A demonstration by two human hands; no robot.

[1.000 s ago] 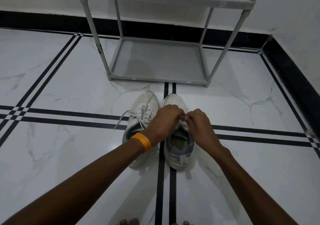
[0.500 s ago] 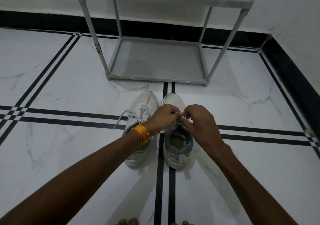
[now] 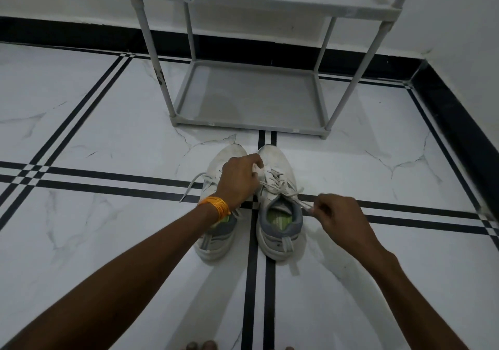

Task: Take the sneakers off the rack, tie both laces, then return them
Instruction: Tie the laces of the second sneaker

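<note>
Two white sneakers sit side by side on the white marble floor, toes pointing at the grey rack, which stands just past them against the wall. Both of the rack's shelves that show are bare.

The action is on the right sneaker. The left hand is closed up near the toe end of the lacing, fingers pinched on a bit of the right sneaker's lace right where the two shoes meet. The right hand is off to the shoe's outer side, level with the collar, thumb and finger nipped tight on the other end of that lace — the strand runs up from that pinch, over the collar edge and into the eyelets. So both hands are closed on the same lace, pulled apart from each other, with the shoe's tongue and grey collar sitting between the two grips.

The left sneaker lies under the left wrist, mostly hidden by it. Its lace is loose, one end trailing out sideways from that hand onto the black floor stripe. The wrist has an orange bangle on it, sitting right above that shoe's green insole.

Can't tell from here whether there's a knot started on the right shoe — the left hand's fingers cover that spot. Bare toes poke in at the bottom edge, well behind both grips.
</note>
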